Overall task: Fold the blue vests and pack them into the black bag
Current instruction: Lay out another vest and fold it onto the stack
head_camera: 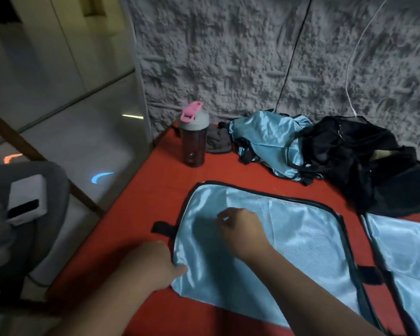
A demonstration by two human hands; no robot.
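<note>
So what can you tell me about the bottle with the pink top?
The bottle stands upright near the far left corner of the red table. Its body looks like dark, reddish see-through plastic. On top sits a grey lid with a pink flip cap. A grey cloth lies right beside it, maybe touching. Neither hand touches it.

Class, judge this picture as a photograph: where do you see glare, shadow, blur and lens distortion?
Head view: dim overall; glare streaks on the shiny vest; the right hand casts a soft shadow on it to the left; left hand and forearms slightly blurred; wide-angle bending curves the cupboard edges and the white cord.
</note>
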